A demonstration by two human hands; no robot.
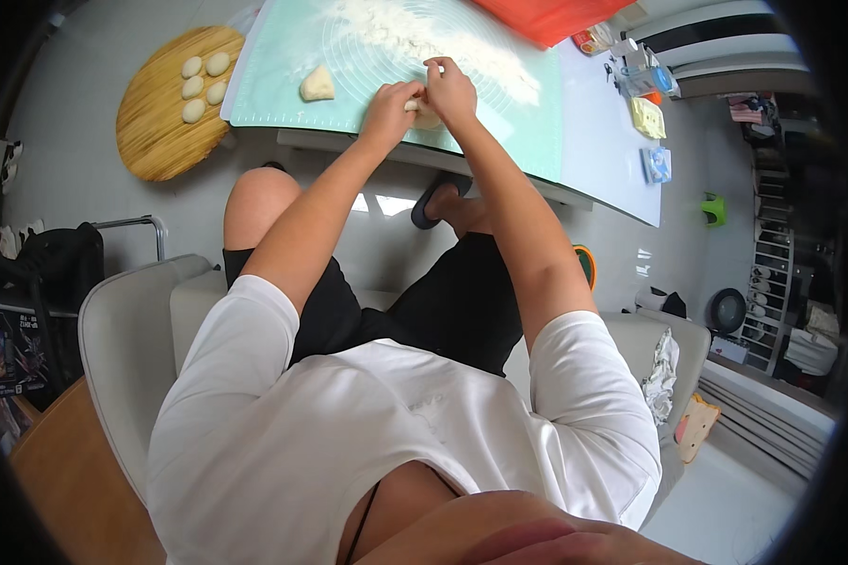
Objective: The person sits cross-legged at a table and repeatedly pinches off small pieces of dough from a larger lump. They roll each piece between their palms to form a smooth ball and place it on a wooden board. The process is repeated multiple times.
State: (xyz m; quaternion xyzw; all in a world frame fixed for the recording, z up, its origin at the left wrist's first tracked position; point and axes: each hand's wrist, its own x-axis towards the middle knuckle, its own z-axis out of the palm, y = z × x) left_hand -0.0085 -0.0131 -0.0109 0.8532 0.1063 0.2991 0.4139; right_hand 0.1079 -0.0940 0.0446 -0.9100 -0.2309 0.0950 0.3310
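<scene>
Both of my hands are close together over the near edge of a pale green silicone pastry mat point(268, 92). The fingers of my left hand point(390, 113) curl around a narrow pale piece point(411, 105). My right hand point(452, 92) is bent at the wrist, and something pale shows at its fingertips too. Whether this is dough or a thin rolling pin, I cannot tell. Flattened dough point(427, 120) lies partly hidden beneath the hands. To their left, a wedge-shaped lump of dough point(317, 84) rests on the mat. White flour point(424, 42) is spread beyond the hands.
Several round dough pieces point(193, 111) sit on a round wooden board point(148, 120) at the left. A red sheet or bag point(551, 18) covers the far right of the mat. On the white table point(601, 155) are a yellow packet point(648, 118) and a blue-white packet point(657, 165).
</scene>
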